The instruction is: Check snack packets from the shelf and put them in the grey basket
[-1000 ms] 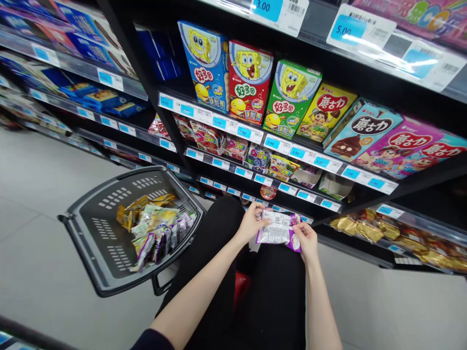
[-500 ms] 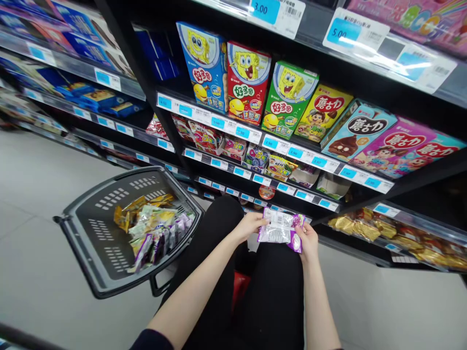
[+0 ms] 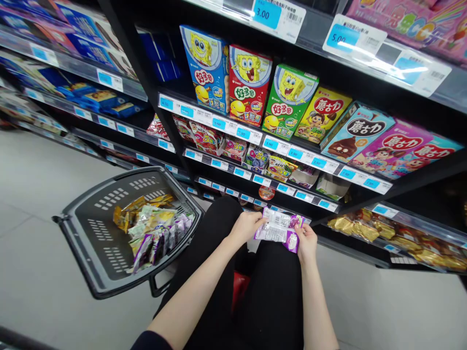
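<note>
Both hands hold a small purple and white snack packet above my knees, its printed back facing up. My left hand pinches its left edge. My right hand grips its right end with curled fingers. To my left a dark grey shopping basket stands on the floor, holding several snack packets in gold, green and purple.
Black store shelves rise in front with blue price tags. Cartoon snack boxes stand on the upper shelf, small packets below, gold wrapped sweets at lower right. Pale floor tiles spread to the left.
The packet and both hands have stayed nearly in place, shifting slightly left and down. The basket has not moved.
</note>
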Demonstrator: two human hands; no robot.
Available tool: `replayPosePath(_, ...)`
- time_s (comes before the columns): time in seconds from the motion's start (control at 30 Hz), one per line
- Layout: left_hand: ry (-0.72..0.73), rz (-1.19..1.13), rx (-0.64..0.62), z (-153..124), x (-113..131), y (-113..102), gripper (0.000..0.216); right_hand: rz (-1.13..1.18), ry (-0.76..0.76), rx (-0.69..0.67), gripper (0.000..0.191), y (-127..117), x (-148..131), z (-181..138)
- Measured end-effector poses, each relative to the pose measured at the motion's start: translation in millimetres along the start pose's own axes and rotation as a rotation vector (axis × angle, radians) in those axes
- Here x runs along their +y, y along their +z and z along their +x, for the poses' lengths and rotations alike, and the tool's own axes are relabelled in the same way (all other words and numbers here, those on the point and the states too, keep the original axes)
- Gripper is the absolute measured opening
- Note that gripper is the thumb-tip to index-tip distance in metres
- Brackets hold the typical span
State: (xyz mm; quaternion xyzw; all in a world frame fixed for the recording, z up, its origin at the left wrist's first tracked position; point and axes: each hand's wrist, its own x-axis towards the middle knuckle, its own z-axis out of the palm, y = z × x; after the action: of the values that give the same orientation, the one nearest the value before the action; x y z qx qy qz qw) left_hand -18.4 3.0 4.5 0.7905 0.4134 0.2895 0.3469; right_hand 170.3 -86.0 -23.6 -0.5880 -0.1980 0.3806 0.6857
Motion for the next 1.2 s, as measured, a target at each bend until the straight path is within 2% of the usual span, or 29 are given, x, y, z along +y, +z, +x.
replayPosePath(0.13, 0.094, 0.04, 0.051, -1.9, 2.7, -2.1, 0.033, -0.035, -0.036, -0.001, 0.026, -0.1, 1.0, -0.1)
replayPosePath(0.37, 0.064, -0.1, 0.1, -4.4, 6.2, -7.3, 0.03, -0.134, -0.155, 0.039, 0.026, 5.0, -2.1, -6.2)
replayPosePath(0.43, 0.013, -0.158, 0.128, -5.0, 5.5, -7.3, 0.031, -0.185, -0.245, 0.058, 0.023, 7.9, -4.5, -6.3)
replayPosePath(0.57, -0.202, -0.43, 0.128, -4.2, 2.7, -7.1, 0.026, -0.306, -0.44, 0.11, 0.02, 17.0, -8.9, -3.2)
replayPosePath(0.67, -0.288, -0.656, 0.156, -1.9, 0.9, -9.3, 0.022, -0.286, -0.357, 0.1, 0.016, 24.3, -9.6, -2.8)
replayPosePath(0.77, -0.289, -0.818, 0.19, 0.6, -0.5, -14.7, 0.032, -0.142, -0.255, -0.022, 0.021, 26.2, -7.9, -4.6)
replayPosePath(0.9, -0.288, -0.954, 0.148, 3.7, -2.1, -20.3, 0.037, 0.044, -0.252, -0.171, 0.028, 20.1, -3.9, -4.5)
replayPosePath(0.97, -0.329, -0.899, 0.168, 5.1, -2.5, -19.9, 0.031, -0.005, -0.238, -0.164, 0.029, 17.5, -1.7, -2.6)
replayPosePath(1.07, -0.336, -0.816, 0.176, 6.9, -2.2, -17.9, 0.026, -0.087, -0.177, -0.091, 0.02, 18.0, 0.1, 1.0)
replayPosePath(1.13, -0.314, -0.856, 0.133, 7.6, -1.3, -17.7, 0.04, -0.028, -0.107, -0.054, 0.025, 19.9, -1.3, 3.1)
replayPosePath(1.2, -0.306, -0.918, 0.092, 8.0, -0.4, -18.3, 0.063, 0.047, -0.013, -0.08, 0.036, 21.3, -5.1, 4.8)
